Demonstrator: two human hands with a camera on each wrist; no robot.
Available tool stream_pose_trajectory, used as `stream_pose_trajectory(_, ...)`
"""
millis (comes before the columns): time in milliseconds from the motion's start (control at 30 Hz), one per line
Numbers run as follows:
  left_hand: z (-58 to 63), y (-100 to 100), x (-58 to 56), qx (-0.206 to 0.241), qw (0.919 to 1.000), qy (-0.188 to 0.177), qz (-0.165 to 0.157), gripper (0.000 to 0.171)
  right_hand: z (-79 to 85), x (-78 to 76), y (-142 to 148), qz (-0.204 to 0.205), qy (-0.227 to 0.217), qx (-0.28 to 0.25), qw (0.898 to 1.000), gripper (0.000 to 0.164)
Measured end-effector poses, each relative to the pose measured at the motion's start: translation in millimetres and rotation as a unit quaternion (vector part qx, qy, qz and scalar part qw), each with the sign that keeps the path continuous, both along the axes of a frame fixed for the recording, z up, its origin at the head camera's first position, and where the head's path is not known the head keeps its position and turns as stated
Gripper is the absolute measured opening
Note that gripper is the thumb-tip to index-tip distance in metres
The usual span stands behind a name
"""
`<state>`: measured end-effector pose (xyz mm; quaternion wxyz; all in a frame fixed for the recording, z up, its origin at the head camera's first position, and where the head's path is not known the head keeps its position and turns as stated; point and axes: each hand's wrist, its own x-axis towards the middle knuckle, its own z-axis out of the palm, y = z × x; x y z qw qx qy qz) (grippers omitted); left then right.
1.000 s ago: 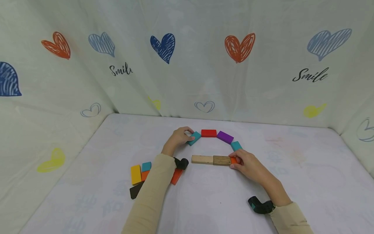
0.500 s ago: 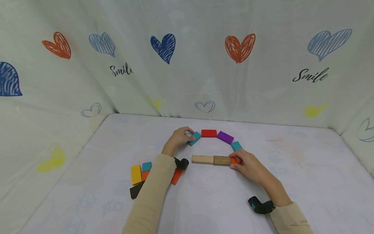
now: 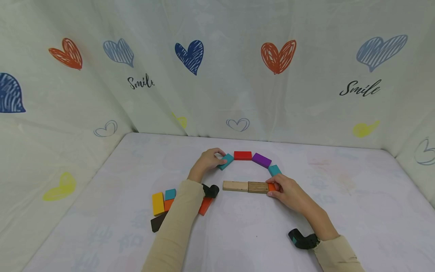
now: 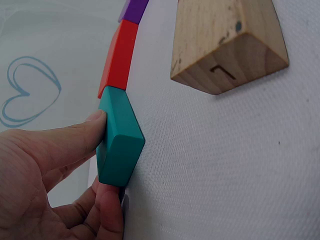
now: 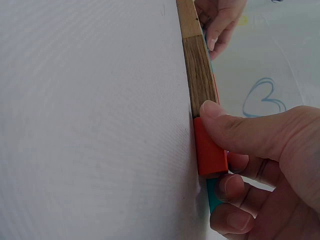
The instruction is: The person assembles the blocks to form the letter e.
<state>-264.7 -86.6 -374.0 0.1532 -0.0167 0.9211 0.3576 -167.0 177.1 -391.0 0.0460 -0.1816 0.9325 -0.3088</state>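
Observation:
My left hand (image 3: 208,159) pinches a teal block (image 4: 120,137) between thumb and fingers, its far end against a red block (image 3: 242,155). A purple block (image 3: 261,160) and a second teal block (image 3: 274,170) carry the arc on to the right. Below the arc lies a straight row: a pale wooden block (image 3: 235,186), a darker wooden block (image 3: 258,187) and an orange block (image 5: 209,145). My right hand (image 3: 289,192) grips that orange block at the row's right end, its thumb over the joint with the dark wood. The hand hides part of the orange block.
Left of the rows, partly behind my left forearm, lie a yellow block (image 3: 158,204), a small teal block (image 3: 170,194), a dark brown block (image 3: 158,223) and orange blocks (image 3: 205,206). A white cloth covers the table (image 3: 244,234); a printed curtain (image 3: 217,87) hangs behind it.

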Motion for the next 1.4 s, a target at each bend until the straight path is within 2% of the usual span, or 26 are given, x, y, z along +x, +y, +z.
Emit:
stream_pose_trajectory(367,1.5,-1.2,1.5,-0.008,0.9999,0.0,-0.01,0.034,-0.8,-0.6,0.7,0.0,0.002,0.001,1.0,0.032)
stream_pose_trajectory(533,0.0,-5.9,5.7,-0.004,0.9999,0.004,-0.01,0.04,-1.7,-0.4,0.0,0.0,-0.002,-0.001,1.0,0.032)
stream_pose_trajectory(667,1.2,-10.5,12.9,0.02,0.9996,0.012,-0.017,0.046,-1.4,-0.4,-0.2,-0.003,-0.001,0.001,1.0,0.031)
stream_pose_trajectory(800,6.6,-16.4,25.4,0.045,0.9968,0.041,-0.052,0.051,-0.9,-0.1,0.1,-0.003,0.002,0.001,1.0,0.032)
stream_pose_trajectory(967,14.5,-23.9,45.5,0.046,0.992,0.069,-0.095,0.053,-1.4,-0.4,0.7,-0.002,0.005,0.001,1.0,0.031)
stream_pose_trajectory(1200,23.3,-32.9,73.7,0.045,0.9905,0.077,-0.104,0.044,-1.6,-0.4,0.5,-0.003,0.008,0.0,1.0,0.032)
stream_pose_trajectory(1400,21.8,-41.0,96.0,0.051,0.991,0.079,-0.095,0.042,-1.6,-0.6,0.4,-0.004,0.006,0.001,1.0,0.031)
